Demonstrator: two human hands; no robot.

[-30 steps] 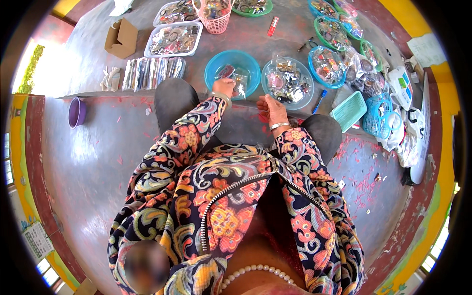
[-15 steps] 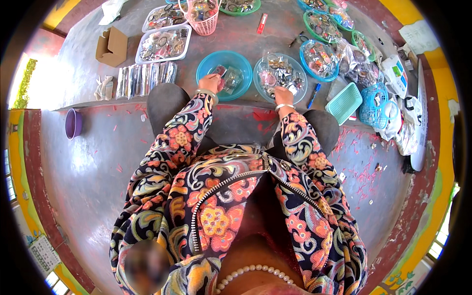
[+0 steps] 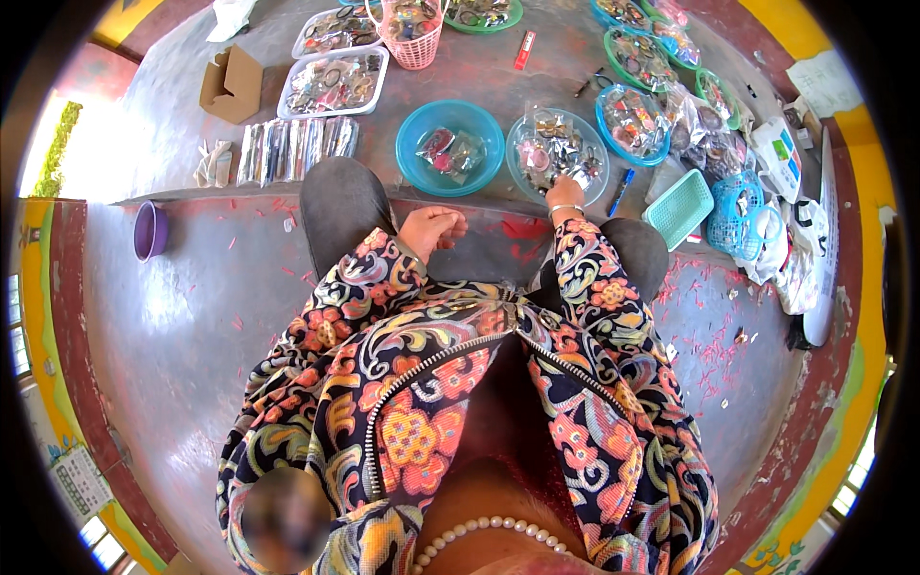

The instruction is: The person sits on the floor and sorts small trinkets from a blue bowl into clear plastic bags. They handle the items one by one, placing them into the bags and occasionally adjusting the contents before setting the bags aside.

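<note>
My right hand (image 3: 567,195) reaches forward into a clear bowl with a blue rim (image 3: 514,163) that is piled with small shiny packets (image 3: 551,144). Its fingertips rest among the packets and are partly hidden by them. My left hand (image 3: 433,230) lies near my left knee with the fingers curled in, and I see nothing in it. Just beyond it stands a blue bowl (image 3: 412,165) holding a few packets (image 3: 446,149). Both patterned sleeves come up from the lower edge.
A row of silver packets (image 3: 292,149), two white trays (image 3: 331,84), a pink basket (image 3: 414,36) and a cardboard box (image 3: 232,84) lie at the far left. More filled bowls (image 3: 632,125), a green tray (image 3: 678,208), a blue pen (image 3: 620,192) and a purple cup (image 3: 150,230) are around.
My left hand has drawn back from the blue bowl to my knee. My right hand stays at the packet-filled bowl. The view has tilted slightly down.
</note>
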